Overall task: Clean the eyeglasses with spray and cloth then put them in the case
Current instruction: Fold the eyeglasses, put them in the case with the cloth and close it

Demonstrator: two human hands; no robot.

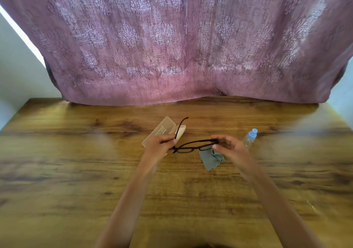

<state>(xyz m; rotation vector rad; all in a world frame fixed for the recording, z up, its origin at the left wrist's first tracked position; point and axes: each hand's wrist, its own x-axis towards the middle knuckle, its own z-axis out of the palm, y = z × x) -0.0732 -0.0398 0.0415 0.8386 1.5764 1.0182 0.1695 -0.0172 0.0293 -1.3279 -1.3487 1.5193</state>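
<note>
Both forearms reach forward over the table point(76, 171). The left hand point(159, 148) and right hand point(229, 146) pinch the black eyeglasses point(193, 147) at opposite ends with closed fingers, above the grey cloth point(210, 159), one temple raised.

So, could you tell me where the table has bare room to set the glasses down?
The table is bare left of the case and along the near edge beside both forearms. It is crowded mid-table: case, cloth and spray bottle cluster under the eyeglasses.
</note>
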